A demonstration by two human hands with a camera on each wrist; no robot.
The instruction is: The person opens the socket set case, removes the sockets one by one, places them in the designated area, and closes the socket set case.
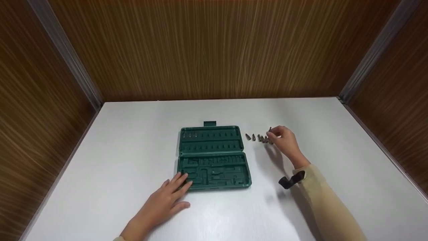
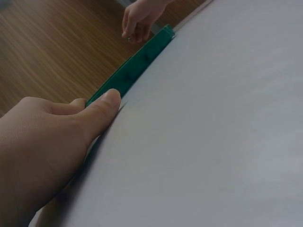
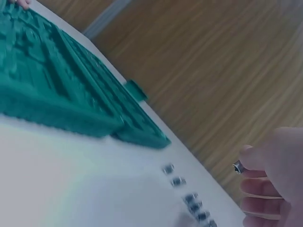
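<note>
From the head view, our left hand (image 1: 167, 197) lies flat with straight fingers on the near left corner of the open green tool case (image 1: 214, 157), steadying it, while our right hand (image 1: 283, 139) pinches a small screwdriver bit (image 1: 270, 129) lifted just above the row of bits (image 1: 258, 137) that lies on the white table (image 1: 334, 140) to the case's right. To do this well, we judge the pinch should stay near the bit's middle so its tip can be aimed, and the left hand should keep the case from sliding. The case's far half shows rows of slots, with what look like a few bits seated at its left end (too small to be sure); the near half has moulded recesses that appear empty.

At the left wrist, our thumb (image 2: 106, 101) rests against the case's green edge (image 2: 132, 71); the right hand (image 2: 139, 19) shows beyond.

At the right wrist, the fingertips (image 3: 253, 158) grip the bit (image 3: 238, 166), its metal end showing, above the loose bits (image 3: 189, 194) beside the case (image 3: 61, 94).
</note>
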